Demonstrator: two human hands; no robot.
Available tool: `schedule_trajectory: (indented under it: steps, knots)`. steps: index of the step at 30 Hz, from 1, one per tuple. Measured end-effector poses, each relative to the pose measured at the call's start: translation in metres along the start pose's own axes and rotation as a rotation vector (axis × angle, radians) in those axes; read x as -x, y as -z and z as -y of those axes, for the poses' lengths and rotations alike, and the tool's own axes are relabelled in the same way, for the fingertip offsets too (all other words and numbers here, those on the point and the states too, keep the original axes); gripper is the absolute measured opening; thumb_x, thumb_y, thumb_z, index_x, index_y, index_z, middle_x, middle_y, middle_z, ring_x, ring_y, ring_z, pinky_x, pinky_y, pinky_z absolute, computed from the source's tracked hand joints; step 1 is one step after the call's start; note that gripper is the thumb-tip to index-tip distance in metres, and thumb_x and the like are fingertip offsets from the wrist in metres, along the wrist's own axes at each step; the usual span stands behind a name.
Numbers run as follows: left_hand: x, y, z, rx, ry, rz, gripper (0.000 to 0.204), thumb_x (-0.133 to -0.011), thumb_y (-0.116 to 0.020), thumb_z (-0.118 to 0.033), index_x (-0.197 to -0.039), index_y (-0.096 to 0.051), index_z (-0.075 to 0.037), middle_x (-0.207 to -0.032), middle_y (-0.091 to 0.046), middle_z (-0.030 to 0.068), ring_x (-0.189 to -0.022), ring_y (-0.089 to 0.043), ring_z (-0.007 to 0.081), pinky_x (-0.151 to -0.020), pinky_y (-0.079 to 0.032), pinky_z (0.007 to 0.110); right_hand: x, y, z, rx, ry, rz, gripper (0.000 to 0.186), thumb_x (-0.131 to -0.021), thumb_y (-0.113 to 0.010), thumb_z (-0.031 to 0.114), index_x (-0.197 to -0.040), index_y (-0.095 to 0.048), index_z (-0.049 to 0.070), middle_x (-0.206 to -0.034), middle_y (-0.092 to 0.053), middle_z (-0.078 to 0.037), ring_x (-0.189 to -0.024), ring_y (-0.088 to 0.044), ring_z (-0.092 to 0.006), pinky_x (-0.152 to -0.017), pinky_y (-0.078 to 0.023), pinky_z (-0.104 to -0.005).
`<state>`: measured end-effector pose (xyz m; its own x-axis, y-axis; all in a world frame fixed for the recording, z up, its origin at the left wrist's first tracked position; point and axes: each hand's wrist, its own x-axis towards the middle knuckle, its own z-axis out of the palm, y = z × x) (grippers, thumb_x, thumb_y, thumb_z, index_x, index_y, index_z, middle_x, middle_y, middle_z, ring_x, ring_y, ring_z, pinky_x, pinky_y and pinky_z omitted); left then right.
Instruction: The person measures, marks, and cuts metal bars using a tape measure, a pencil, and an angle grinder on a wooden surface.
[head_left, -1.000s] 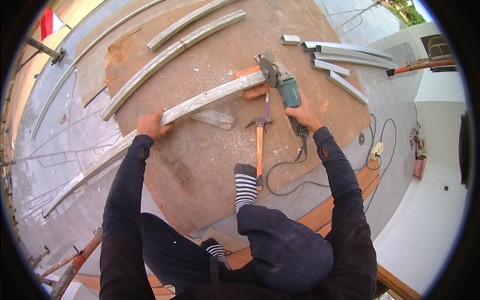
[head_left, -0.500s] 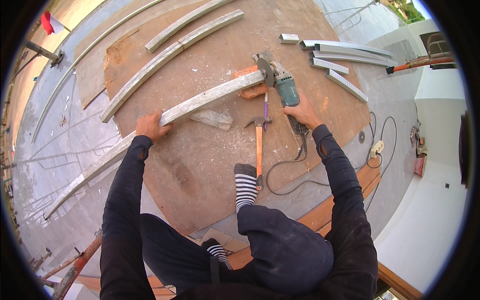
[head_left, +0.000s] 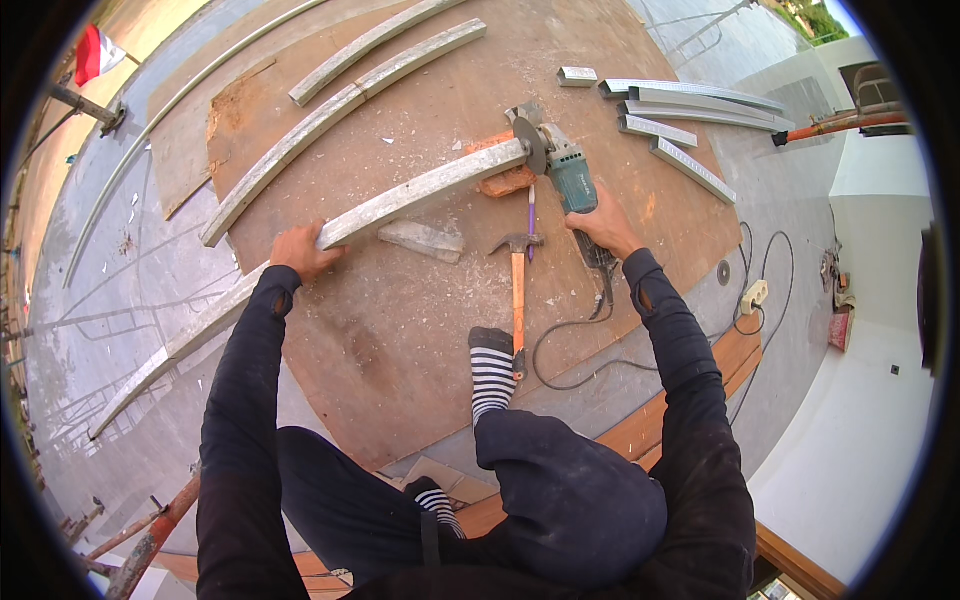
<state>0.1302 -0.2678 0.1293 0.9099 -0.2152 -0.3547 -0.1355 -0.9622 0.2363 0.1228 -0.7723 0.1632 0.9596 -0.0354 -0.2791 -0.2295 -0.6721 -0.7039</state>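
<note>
Head view, left grip: my left hand, between nine and ten o'clock, is closed over the long pale bar.
Right grip: my right hand, at two o'clock, is wrapped round the body of the teal grinder.
Pale bar: slants from past eight o'clock up to half past twelve, its upper end lying over the orange brick.
Disc: the grinder's disc stands right at that upper end; I can't tell whether it touches or spins, and I see no sparks.
Step in hand: by my judgement, cutting or trimming the bar's end, with the disc lined up on it.
Next move: calls, I reckon, for my left grip to pin the bar firmly while my right guides the disc squarely, without twisting.
Cord: the black cord loops between four and five o'clock; best kept away from the disc.
Hammer: the orange-handled hammer lies near the centre, its head beside the purple marker.
Shiny lengths: the shiny metal lengths lie between one and two o'clock.
</note>
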Motion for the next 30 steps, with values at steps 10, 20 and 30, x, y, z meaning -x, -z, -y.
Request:
schedule_trajectory:
  steps: [10, 20, 30]
  knots:
    - [-0.018, 0.010, 0.016, 0.196, -0.015, 0.171, 0.068, -0.071, -0.072, -0.057, -0.112, -0.069, -0.003, -0.101, -0.071, 0.0205, -0.093, -0.068, 0.0350, -0.086, -0.051, 0.041, 0.002, 0.001, 0.008, -0.025, 0.031, -0.022, 0.067, -0.063, -0.076, 0.025, -0.120, -0.055, -0.004, -0.103, -0.064, -0.016, -0.092, -0.062, -0.0245, -0.084, -0.049, -0.0344]
    - [-0.037, 0.011, 0.027, 0.342, 0.031, 0.331, 0.072, -0.064, -0.078, -0.056, -0.109, -0.072, -0.001, -0.100, -0.072, 0.0195, -0.092, -0.069, 0.0304, -0.086, -0.050, 0.036, -0.005, -0.003, -0.010, -0.018, 0.067, -0.036, 0.068, -0.063, -0.076, 0.027, -0.119, -0.054, -0.003, -0.102, -0.064, -0.017, -0.093, -0.062, -0.0280, -0.085, -0.049, -0.0364]
    - [-0.046, 0.010, 0.037, 0.407, 0.073, 0.404, 0.071, -0.061, -0.080, -0.055, -0.105, -0.073, 0.000, -0.096, -0.072, 0.0150, -0.090, -0.067, 0.0287, -0.085, -0.048, 0.033, 0.000, -0.007, -0.009, -0.004, 0.072, -0.047, 0.066, -0.063, -0.076, 0.026, -0.119, -0.054, -0.002, -0.102, -0.064, -0.019, -0.093, -0.063, -0.0293, -0.085, -0.049, -0.0376]
